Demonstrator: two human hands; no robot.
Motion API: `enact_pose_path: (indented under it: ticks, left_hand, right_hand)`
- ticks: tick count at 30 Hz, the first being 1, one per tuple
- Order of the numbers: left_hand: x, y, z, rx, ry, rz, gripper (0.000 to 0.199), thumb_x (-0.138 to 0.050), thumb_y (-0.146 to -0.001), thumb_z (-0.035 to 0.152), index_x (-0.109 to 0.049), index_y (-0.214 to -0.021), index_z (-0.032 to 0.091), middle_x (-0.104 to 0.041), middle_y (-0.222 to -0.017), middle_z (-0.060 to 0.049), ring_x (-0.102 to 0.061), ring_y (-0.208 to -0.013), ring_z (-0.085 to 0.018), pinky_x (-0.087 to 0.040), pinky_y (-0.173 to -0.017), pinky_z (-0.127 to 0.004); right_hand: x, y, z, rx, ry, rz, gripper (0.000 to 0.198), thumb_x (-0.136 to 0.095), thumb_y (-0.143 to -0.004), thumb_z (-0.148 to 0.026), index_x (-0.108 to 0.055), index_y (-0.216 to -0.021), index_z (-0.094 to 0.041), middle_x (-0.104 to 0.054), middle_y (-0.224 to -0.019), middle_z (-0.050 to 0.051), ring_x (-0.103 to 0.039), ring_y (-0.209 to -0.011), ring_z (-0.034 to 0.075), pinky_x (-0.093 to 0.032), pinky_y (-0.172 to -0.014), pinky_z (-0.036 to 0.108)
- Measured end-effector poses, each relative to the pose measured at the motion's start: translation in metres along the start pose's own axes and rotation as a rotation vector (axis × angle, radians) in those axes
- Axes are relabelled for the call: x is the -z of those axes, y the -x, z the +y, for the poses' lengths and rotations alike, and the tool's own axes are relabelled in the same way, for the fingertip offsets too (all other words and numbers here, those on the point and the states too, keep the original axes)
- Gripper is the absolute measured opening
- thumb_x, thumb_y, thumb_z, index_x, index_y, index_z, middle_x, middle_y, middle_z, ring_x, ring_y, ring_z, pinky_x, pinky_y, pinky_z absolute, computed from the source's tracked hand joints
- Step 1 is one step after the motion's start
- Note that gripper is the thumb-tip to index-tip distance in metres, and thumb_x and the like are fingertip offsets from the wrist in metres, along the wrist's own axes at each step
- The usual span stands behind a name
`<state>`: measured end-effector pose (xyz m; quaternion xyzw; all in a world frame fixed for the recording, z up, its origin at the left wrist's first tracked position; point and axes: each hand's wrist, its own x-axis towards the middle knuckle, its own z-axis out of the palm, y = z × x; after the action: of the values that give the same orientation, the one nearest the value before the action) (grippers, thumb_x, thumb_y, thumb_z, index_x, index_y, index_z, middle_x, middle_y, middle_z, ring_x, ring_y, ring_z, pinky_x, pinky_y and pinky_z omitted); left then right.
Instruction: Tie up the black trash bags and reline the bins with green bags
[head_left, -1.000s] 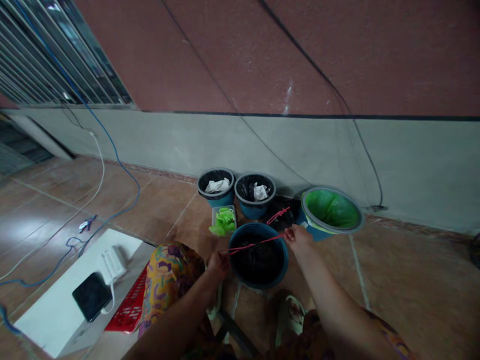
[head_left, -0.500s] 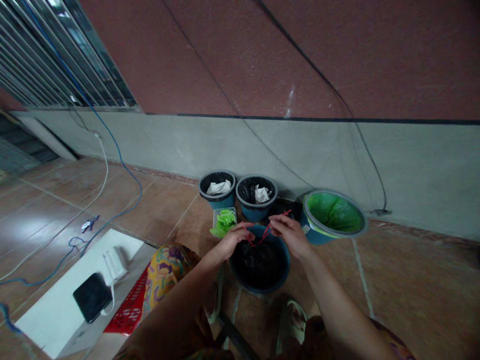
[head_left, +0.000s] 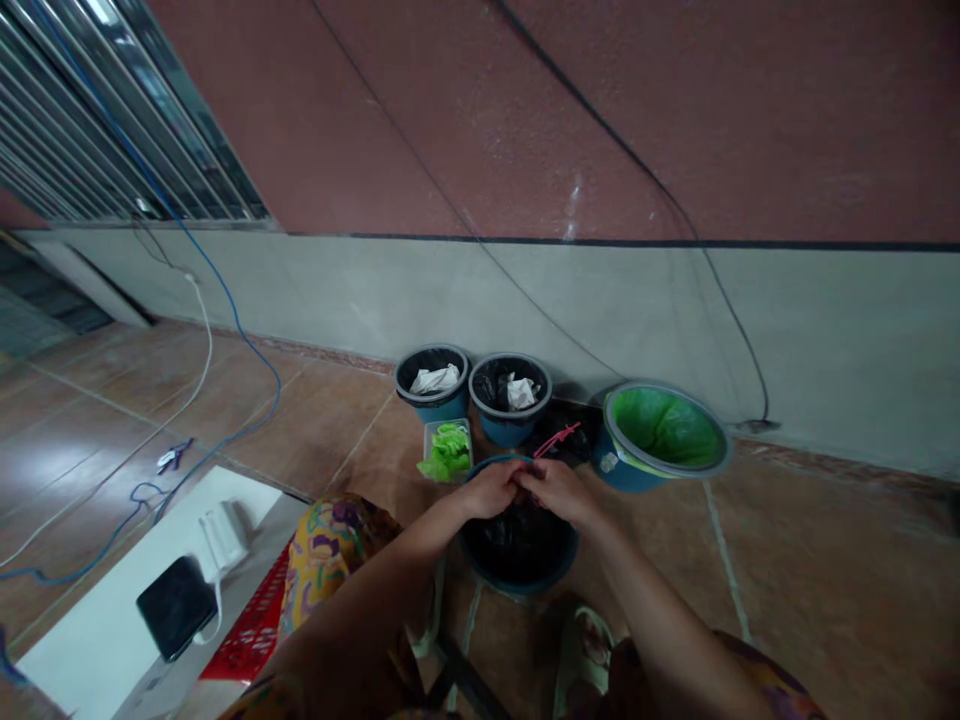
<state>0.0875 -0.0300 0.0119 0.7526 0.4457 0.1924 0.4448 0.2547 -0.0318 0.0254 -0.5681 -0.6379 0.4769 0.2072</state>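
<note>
Hovering over the blue bucket [head_left: 517,586] at lower center of the frame, held left hand [head_left: 489,489] and right hand [head_left: 561,492] together, curled, with anything gripped too hidden to tell.

Near bin [head_left: 517,587]: smooth plastic; its bag [head_left: 523,538]: thin, faintly glossy plastic.

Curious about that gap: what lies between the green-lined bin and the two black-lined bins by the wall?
Black plastic with red string over it, in the head view.
</note>
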Motion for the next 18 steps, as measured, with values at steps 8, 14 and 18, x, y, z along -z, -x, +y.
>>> enact_pose_path:
  ticks: [8,14,18]
  left_hand:
    - [-0.016,0.005,-0.007,-0.006,-0.065,0.007,0.031,-0.049,-0.082,0.009,-0.063,-0.110,0.015,-0.070,-0.101,-0.008,-0.064,-0.090,-0.020,-0.051,-0.089,-0.035]
    - [-0.026,0.011,-0.017,-0.012,0.139,0.007,0.046,-0.057,-0.078,0.008,-0.062,-0.123,0.017,-0.071,-0.106,-0.007,-0.065,-0.095,-0.020,-0.051,-0.093,-0.035]
    - [-0.034,0.014,-0.017,-0.074,0.322,0.017,0.057,-0.054,-0.077,0.003,-0.059,-0.132,0.019,-0.071,-0.112,-0.007,-0.064,-0.102,-0.020,-0.049,-0.098,-0.036]
  right_hand:
    - [0.000,0.006,-0.011,-0.092,0.391,0.051,0.020,-0.056,-0.083,-0.026,-0.074,-0.082,-0.017,-0.076,-0.084,0.007,-0.067,-0.078,0.017,-0.036,-0.061,0.024]
    - [0.006,0.010,-0.018,-0.183,0.480,0.071,0.025,-0.055,-0.081,-0.026,-0.078,-0.088,-0.020,-0.078,-0.092,0.009,-0.070,-0.085,0.021,-0.038,-0.063,0.027]
    - [0.009,0.009,-0.019,-0.196,0.484,0.055,0.028,-0.053,-0.084,-0.028,-0.079,-0.087,-0.019,-0.078,-0.093,0.012,-0.072,-0.087,0.023,-0.040,-0.063,0.028]
